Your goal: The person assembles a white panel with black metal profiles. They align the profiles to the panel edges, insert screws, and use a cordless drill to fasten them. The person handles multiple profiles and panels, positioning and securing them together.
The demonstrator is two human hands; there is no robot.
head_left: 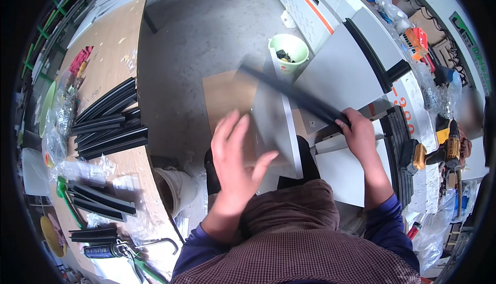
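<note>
In my right hand (pixel 357 133) is one end of a long black profile strip (pixel 294 94), its far end blurred and pointing up and to the left. My left hand (pixel 235 155) is raised with fingers spread and holds nothing. Between my hands, a pale grey panel (pixel 276 124) with a light edge stands tilted near my knees, below the strip. Under it lies a brown board (pixel 219 95) on the floor. Whether the strip touches the panel is hard to tell.
On the left bench (pixel 111 41) lie several black strips (pixel 111 119) and a caulking gun (pixel 101 251). A pale green bucket (pixel 289 46) stands ahead; a white bucket (pixel 178 188) is beside the bench. To the right are a grey panel (pixel 341 67), stacked dark strips (pixel 400 155) and a cordless drill (pixel 452 144).
</note>
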